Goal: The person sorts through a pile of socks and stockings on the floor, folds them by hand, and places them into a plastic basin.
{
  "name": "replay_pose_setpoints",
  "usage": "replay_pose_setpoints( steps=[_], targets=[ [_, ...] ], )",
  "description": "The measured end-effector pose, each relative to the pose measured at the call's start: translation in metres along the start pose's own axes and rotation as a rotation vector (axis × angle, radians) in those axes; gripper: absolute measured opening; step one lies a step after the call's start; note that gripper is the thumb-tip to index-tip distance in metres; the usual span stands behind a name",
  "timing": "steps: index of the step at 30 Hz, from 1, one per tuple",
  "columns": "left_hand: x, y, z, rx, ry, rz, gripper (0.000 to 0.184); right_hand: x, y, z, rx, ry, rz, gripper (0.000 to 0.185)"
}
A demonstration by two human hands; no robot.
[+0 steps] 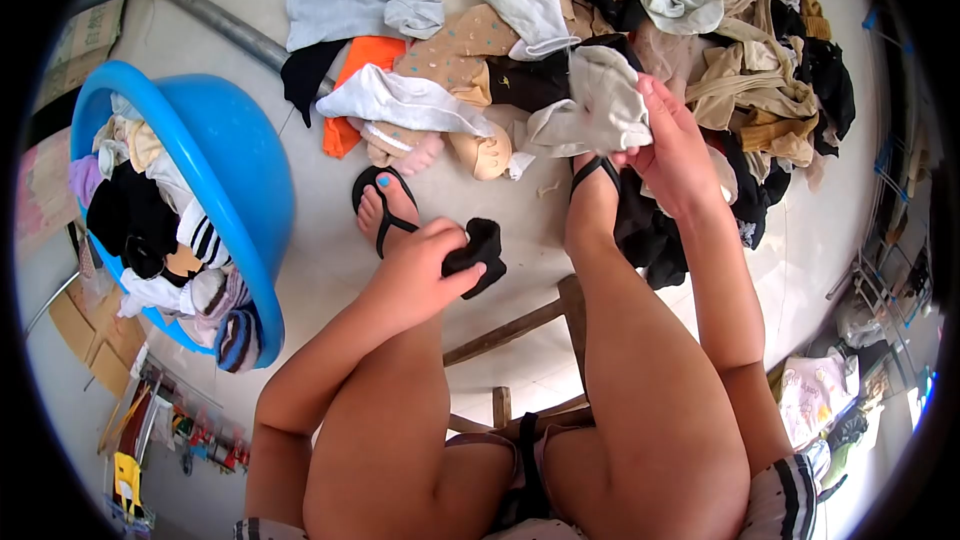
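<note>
My left hand [445, 258] is closed around a black sock [478, 256], bunched up above the floor near my left knee. In my right hand [672, 145] is a pale grey-white sock [605, 100], pinched at one end and held out over the pile. Beneath and beyond it spreads a large heap of loose socks and stockings. Among them are a white sock [400, 100], a light grey sock [362, 10], a dotted tan sock [460, 50] and beige stockings [750, 80].
A blue plastic basin [225, 130] on the left holds several mixed socks. Behind it a metal pipe [215, 20] crosses the floor. My feet in black flip-flops [365, 190] stand before the heap, and a wooden stool frame [505, 332] shows between my legs.
</note>
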State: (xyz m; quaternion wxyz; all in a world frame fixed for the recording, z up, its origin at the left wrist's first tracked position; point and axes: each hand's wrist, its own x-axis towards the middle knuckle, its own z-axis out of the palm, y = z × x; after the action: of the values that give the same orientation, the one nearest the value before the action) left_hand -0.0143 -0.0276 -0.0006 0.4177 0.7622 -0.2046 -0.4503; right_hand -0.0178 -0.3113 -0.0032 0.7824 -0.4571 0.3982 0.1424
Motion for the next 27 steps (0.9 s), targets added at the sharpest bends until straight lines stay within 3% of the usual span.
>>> replay_pose_setpoints(
  steps=[1,3,5,6,7,9,11,13,14,15,17,19,21,23,25,27],
  targets=[
    [0.003,0.005,-0.002,-0.001,0.001,0.002,0.027,0.001,0.0,-0.001,0.012,-0.105,0.032,0.024],
    [0.007,0.016,-0.009,-0.238,-0.014,-0.132,0.024,-0.007,0.001,0.002,0.076,-0.027,0.073,0.029],
    [0.006,0.016,-0.011,-0.309,-0.053,-0.186,0.02,-0.011,0.01,-0.014,0.368,-0.157,0.123,0.038],
    [0.004,0.014,-0.009,-0.596,-0.037,-0.255,0.019,-0.011,0.012,-0.02,0.564,-0.224,0.255,0.045],
    [0.003,0.012,-0.007,-0.885,-0.021,-0.322,0.018,-0.012,0.012,-0.019,0.562,-0.223,0.254,0.045],
    [0.0,0.003,-0.007,-0.9,-0.011,-0.351,0.02,-0.014,0.011,-0.015,0.324,-0.217,0.193,0.049],
    [0.0,0.003,-0.009,-0.833,0.01,-0.404,0.023,0.002,0.017,-0.022,-0.267,-0.132,0.105,0.049],
    [-0.001,0.001,-0.007,-0.848,0.015,-0.402,0.025,0.006,0.027,-0.037,-1.111,0.137,-0.256,0.048],
    [-0.001,0.002,-0.007,-0.845,0.013,-0.426,0.026,0.002,0.025,-0.046,-1.537,0.281,-0.589,0.054],
    [-0.001,0.001,-0.007,-0.84,0.01,-0.45,0.027,-0.001,0.018,-0.058,-1.746,0.317,-0.655,0.061],
    [-0.002,0.001,-0.005,-0.827,-0.006,-0.478,0.028,-0.016,0.014,-0.077,-1.592,0.323,-0.595,0.067],
    [-0.002,0.004,-0.005,-0.881,-0.013,-0.475,0.029,-0.031,0.012,-0.09,-1.651,0.233,-0.353,0.068],
    [-0.003,0.001,-0.004,-0.858,-0.019,-0.467,0.026,-0.036,0.01,-0.097,-1.793,0.17,0.118,0.057],
    [-0.005,-0.002,-0.004,-0.749,-0.069,-0.458,0.023,-0.038,-0.003,-0.098,-1.486,0.209,-0.203,0.049],
    [-0.005,-0.001,-0.002,-0.731,-0.08,-0.454,0.021,-0.039,-0.021,-0.099,-0.932,0.362,-0.278,0.038],
    [-0.002,0.001,-0.001,-0.707,-0.088,-0.441,0.02,-0.044,-0.054,-0.086,-0.559,0.326,-0.241,0.037]
  ],
)
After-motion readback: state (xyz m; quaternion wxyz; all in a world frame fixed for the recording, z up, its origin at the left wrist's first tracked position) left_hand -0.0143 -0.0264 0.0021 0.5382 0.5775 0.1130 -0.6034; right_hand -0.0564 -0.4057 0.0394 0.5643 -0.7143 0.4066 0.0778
